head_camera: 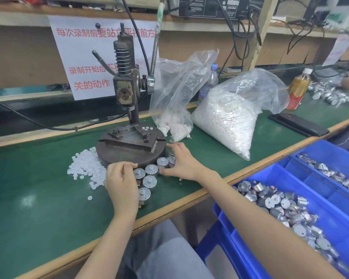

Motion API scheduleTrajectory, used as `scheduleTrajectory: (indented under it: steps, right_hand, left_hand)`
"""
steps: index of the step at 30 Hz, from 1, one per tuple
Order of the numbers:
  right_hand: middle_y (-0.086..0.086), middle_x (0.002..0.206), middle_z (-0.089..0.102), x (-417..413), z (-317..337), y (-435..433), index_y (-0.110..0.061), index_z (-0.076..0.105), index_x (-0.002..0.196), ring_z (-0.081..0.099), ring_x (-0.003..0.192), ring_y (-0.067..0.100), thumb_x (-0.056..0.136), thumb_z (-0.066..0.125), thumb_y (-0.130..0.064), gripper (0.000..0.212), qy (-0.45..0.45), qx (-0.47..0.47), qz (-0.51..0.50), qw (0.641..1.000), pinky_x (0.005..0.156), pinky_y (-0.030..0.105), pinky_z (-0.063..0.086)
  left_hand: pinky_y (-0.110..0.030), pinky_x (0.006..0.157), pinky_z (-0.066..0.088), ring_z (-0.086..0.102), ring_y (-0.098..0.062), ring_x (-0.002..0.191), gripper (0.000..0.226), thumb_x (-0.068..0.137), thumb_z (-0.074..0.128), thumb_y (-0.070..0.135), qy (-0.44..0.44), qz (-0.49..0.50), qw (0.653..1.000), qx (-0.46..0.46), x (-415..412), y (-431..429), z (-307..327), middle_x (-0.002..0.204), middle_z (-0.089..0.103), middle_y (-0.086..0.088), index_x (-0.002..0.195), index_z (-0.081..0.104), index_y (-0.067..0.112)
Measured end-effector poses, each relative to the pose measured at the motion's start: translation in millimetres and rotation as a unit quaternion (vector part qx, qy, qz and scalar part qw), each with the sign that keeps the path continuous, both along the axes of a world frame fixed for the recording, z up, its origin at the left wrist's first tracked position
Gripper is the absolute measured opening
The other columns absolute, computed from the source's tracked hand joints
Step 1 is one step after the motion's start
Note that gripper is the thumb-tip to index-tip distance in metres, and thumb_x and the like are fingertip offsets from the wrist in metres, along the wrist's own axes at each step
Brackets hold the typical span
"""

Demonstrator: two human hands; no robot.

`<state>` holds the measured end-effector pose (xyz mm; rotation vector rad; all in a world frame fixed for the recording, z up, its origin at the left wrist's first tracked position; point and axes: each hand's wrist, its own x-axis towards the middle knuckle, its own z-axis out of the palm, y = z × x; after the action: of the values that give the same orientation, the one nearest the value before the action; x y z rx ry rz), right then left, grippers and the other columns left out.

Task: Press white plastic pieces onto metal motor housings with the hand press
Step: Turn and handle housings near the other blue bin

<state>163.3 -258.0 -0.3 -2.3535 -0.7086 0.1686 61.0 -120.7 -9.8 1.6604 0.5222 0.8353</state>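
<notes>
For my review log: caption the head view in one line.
Left hand and right hand at upright motors before the press; white pieces beside.

Left grip point(120, 184) and right grip point(181, 162): bare hands. Left forearm point(109, 234) and right forearm point(260, 218): uncovered along the full visible length. Legwear: light grey, softly creased fabric trousers point(169, 256), visible at the lap.

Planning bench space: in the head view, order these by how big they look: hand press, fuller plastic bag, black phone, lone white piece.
1-2. hand press and fuller plastic bag: too close to rank; press taller, bag bulkier.
3. black phone
4. lone white piece
</notes>
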Motion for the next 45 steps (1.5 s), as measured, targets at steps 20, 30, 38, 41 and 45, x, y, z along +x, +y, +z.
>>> scheduleTrajectory:
  steps: [20,30,38,41,45]
  right_hand:
    - [-0.003,0.091,0.05,-17,1,-23,-0.011,0.06,0.09,0.046,0.078,0.003,0.079,0.073,-0.031,0.026,-0.1,0.2,-0.194,0.955,0.066,0.007,0.032]
    - [-0.005,0.088,0.051,-66,-43,-181,-0.024,0.052,0.082,0.049,0.088,0.014,0.079,0.071,-0.032,0.021,-0.115,0.163,-0.383,0.902,0.07,0.017,0.029]
    - [0.015,0.102,0.053,-89,-104,-226,0.004,0.061,0.105,0.05,0.1,0.03,0.08,0.072,-0.017,0.035,-0.057,-0.053,-0.354,0.932,0.084,0.027,0.034]
    - [0.014,0.099,0.053,-97,-113,-234,0.004,0.059,0.109,0.05,0.097,0.031,0.081,0.07,-0.016,0.036,-0.058,-0.074,-0.358,0.929,0.086,0.033,0.037]
    - [0.012,0.101,0.052,-104,-115,-242,0.002,0.055,0.112,0.048,0.097,0.027,0.083,0.065,-0.014,0.035,-0.068,-0.078,-0.383,0.918,0.086,0.036,0.039]
  left_hand:
    - [-0.033,0.092,0.037,0.049,-0.009,0.087,0.025,0.086,0.044,0.006,0.012,-0.012,1.0,0.013,2,2,-3,0.089,0.051,0.006,0.071,0.063,0.015]
    - [-0.044,0.102,0.034,0.052,-0.017,0.099,0.025,0.083,0.042,0.012,0.018,-0.02,1.0,0.012,2,2,-3,0.091,0.051,0.007,0.071,0.062,0.019]
    - [-0.049,0.103,0.031,0.051,-0.023,0.103,0.025,0.084,0.042,0.009,0.032,-0.019,0.999,0.026,0,1,0,0.09,0.051,0.004,0.074,0.064,0.015]
    - [-0.05,0.103,0.031,0.051,-0.024,0.102,0.025,0.085,0.042,0.009,0.036,-0.021,0.999,0.029,-1,1,1,0.093,0.051,0.003,0.074,0.064,0.015]
    - [-0.05,0.103,0.031,0.052,-0.022,0.101,0.025,0.085,0.042,0.01,0.036,-0.024,0.999,0.024,-1,2,0,0.094,0.051,0.003,0.074,0.063,0.015]
